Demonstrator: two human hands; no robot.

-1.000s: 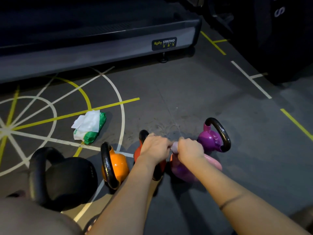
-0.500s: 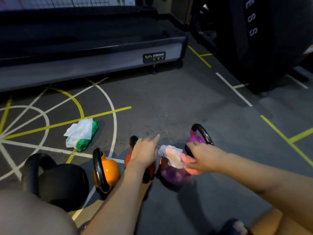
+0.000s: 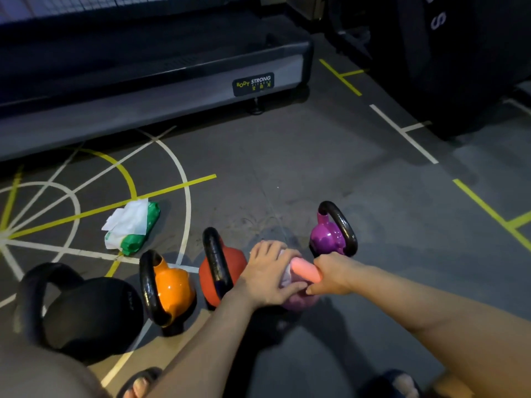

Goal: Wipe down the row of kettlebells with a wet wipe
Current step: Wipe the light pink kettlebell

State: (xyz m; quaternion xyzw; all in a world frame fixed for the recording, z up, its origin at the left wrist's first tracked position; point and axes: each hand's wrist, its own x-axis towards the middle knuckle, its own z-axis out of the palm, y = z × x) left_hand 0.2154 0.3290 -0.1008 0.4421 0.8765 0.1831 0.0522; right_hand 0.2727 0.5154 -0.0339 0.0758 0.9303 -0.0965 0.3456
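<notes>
The pink handle (image 3: 306, 272) of the lilac kettlebell (image 3: 298, 303) is gripped by the right hand (image 3: 333, 274); the wet wipe (image 3: 287, 273) is clasped against it by the left hand (image 3: 265, 272). The bell is flanked by the red kettlebell (image 3: 227, 271) and the purple kettlebell (image 3: 330, 237).

Row on floor, left to right: black kettlebell (image 3: 86, 314), orange kettlebell (image 3: 173, 288), red kettlebell (image 3: 234, 264), lilac kettlebell (image 3: 296, 304) with pink handle (image 3: 306, 272), mostly covered; magenta kettlebell (image 3: 330, 237). White wet wipe (image 3: 287, 276) bunched against pink handle.

Row: black kettlebell (image 3: 92, 314); orange kettlebell (image 3: 173, 288); red kettlebell (image 3: 231, 261); pale purple kettlebell (image 3: 296, 303), pink handle (image 3: 305, 272); magenta kettlebell (image 3: 327, 237), black handle (image 3: 342, 225). Wipe pack (image 3: 132, 229) green and white. Floor (image 3: 287, 168) grey, yellow and white lines.
</notes>
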